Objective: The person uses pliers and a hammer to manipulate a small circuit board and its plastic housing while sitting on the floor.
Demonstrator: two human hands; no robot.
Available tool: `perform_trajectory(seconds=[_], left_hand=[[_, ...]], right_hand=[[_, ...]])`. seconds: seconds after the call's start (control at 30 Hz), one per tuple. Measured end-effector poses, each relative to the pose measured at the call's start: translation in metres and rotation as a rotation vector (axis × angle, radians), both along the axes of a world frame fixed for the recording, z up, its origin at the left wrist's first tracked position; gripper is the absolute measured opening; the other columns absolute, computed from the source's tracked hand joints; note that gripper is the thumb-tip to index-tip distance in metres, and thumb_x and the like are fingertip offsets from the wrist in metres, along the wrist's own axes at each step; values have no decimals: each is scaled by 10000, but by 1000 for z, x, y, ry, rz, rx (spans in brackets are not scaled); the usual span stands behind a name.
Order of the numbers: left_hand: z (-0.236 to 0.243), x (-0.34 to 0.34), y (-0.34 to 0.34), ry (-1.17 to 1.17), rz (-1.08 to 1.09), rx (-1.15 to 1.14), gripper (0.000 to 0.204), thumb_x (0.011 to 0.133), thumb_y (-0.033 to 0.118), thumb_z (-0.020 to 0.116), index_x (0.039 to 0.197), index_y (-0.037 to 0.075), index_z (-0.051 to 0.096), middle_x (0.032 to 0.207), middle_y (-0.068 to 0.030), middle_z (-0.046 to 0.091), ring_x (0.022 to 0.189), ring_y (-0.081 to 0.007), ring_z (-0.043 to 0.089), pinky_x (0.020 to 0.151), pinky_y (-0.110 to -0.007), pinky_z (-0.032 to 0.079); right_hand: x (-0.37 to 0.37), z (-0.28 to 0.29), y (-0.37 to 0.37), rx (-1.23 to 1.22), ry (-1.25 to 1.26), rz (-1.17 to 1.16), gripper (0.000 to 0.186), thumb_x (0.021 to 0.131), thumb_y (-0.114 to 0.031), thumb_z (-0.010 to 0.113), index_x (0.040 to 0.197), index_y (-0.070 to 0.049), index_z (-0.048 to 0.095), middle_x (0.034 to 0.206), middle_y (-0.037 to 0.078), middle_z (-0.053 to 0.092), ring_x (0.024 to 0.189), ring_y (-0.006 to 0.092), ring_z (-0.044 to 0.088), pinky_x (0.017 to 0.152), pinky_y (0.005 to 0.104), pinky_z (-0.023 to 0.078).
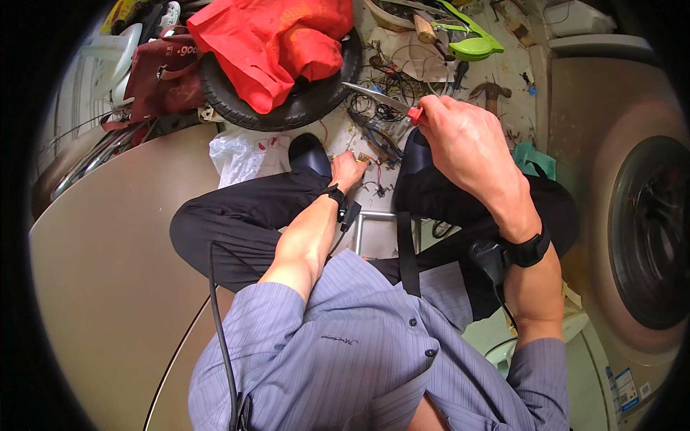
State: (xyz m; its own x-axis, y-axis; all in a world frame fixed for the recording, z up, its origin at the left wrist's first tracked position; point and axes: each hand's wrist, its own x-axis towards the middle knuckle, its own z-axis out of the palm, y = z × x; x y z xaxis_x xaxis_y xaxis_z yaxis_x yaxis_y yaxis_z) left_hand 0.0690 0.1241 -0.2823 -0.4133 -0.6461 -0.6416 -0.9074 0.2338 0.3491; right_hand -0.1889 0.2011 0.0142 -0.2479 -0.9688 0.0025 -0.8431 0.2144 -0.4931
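Observation:
Raised over the right shoe, my right hand (467,133) is closed round a pointed steel blade (381,97) with a red handle (415,115). Its tip points left and away from me; whether it is scissors or a knife cannot be made out. Low between the shoes, my left hand (347,171) is closed at the floor, its fingertips on a small yellowish part with thin wires (364,159). The fingers partly hide that part. Just beyond it lie dark-handled pliers (384,141), beside a tangle of black wires (384,79).
A black tyre (316,108) bears a red bag (277,43) at the far left. A white plastic bag (244,154) lies by the left shoe. Farther right are a hammer (491,95) and a green plastic tool (476,47). A front-loading washing machine (582,144) stands at the right.

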Motion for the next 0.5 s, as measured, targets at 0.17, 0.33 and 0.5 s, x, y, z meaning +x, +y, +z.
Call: perform_trajectory(seconds=[0.17,0.33,0.5], left_hand=[[24,-9,-8,50,90,229,332,728,249,784,869,-13,636,835,-173,710,799,-213,714,678,-381,580],[83,-39,-22,385,432,844,533,839,107,739,1305,2,502,765,-14,615,640,-101,590,621,-291,544],[150,-67,-60,645,520,947,277,887,84,697,1121,56,551,780,-8,589,645,-131,612,633,-310,557]], right_hand=[[0,-1,2,-11,-21,7,100,837,-79,598,922,-30,622,804,175,672,761,381,671,658,481,538],[-8,-8,7,-60,-143,9,130,877,-136,604,935,-21,616,788,214,666,762,416,651,664,488,524],[-8,35,2,19,-1023,-179,171,945,-178,617,1005,-18,613,674,83,636,560,181,633,504,342,496]])
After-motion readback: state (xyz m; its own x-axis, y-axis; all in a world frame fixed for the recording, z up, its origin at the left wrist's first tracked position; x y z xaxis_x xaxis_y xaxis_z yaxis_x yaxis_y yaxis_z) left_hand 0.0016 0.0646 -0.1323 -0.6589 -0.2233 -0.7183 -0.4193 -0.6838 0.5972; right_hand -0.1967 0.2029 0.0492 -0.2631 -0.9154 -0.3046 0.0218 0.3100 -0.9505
